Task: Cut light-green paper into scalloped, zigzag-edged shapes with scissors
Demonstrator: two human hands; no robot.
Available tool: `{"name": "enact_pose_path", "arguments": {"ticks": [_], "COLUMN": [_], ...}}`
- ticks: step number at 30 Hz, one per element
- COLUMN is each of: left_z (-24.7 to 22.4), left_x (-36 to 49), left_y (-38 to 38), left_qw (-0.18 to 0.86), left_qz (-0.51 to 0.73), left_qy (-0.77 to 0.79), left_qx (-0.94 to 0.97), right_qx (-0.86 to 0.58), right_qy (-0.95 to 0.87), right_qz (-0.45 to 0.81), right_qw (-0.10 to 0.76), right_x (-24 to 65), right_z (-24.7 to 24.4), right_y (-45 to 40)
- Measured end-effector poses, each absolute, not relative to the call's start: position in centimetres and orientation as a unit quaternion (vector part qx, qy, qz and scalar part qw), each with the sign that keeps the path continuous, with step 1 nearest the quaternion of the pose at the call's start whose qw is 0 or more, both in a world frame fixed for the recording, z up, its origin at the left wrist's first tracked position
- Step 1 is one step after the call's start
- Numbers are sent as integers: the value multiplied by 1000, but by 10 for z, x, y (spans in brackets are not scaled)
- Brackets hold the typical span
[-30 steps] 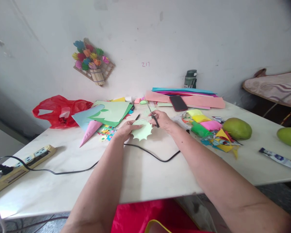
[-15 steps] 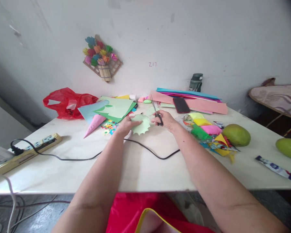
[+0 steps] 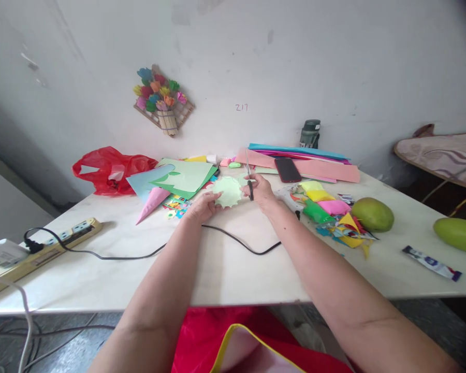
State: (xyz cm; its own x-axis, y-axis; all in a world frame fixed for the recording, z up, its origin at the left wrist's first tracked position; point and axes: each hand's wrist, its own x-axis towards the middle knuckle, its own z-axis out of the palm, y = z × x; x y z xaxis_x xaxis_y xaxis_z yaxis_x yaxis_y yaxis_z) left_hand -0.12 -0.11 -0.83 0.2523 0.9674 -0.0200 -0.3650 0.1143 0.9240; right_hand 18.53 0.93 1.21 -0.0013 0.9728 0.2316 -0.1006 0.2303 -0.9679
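A pale green paper circle (image 3: pixel 228 190) with a scalloped, toothed edge is pinched at its left side by my left hand (image 3: pixel 204 207). On its other side, my right hand (image 3: pixel 261 189) is closed on a pair of scissors (image 3: pixel 249 178); their blades point up and away, toward the wall. A sliver of pale green paper shows between the circle and the scissors, and I cannot tell whether it is still joined to the circle. Both forearms reach across the white table (image 3: pixel 233 269).
Left are a power strip (image 3: pixel 68 238), red plastic bag (image 3: pixel 108 173), green sheets (image 3: pixel 186 176) and pink paper cone (image 3: pixel 152 203). Right are a phone (image 3: pixel 287 170), clay packets (image 3: pixel 320 204), mangoes (image 3: pixel 373 214) and a tube (image 3: pixel 431 262). A black cord (image 3: pixel 233 241) crosses the table.
My left hand has shifted to the lower left edge of the paper circle, which now looks turned and shows more of its face. The scissors point more straight upward, and the camera has tilted slightly.
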Motion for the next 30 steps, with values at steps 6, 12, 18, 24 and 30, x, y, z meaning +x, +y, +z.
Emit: {"name": "enact_pose_path", "arguments": {"ticks": [6,12,18,24,30], "left_z": [-11,-13,-14,-11,-10], "left_x": [16,16,9,8,8], "left_y": [-1,3,7,6,4], "left_qw": [624,576,520,512,527], "left_qz": [593,647,681,700,705], "left_qy": [342,351,364,343,323], "left_qx": [377,355,366,359,348], "right_qx": [-423,-457,-468,-418,-398], "right_qy": [-466,-499,-604,-695,-723], "right_qz": [479,497,505,508,505], "right_qw": [612,543,402,290,254], "right_x": [168,165,183,195,195], "right_z": [8,5,6,10,14], "right_y": [4,0,1,-3,-7]}}
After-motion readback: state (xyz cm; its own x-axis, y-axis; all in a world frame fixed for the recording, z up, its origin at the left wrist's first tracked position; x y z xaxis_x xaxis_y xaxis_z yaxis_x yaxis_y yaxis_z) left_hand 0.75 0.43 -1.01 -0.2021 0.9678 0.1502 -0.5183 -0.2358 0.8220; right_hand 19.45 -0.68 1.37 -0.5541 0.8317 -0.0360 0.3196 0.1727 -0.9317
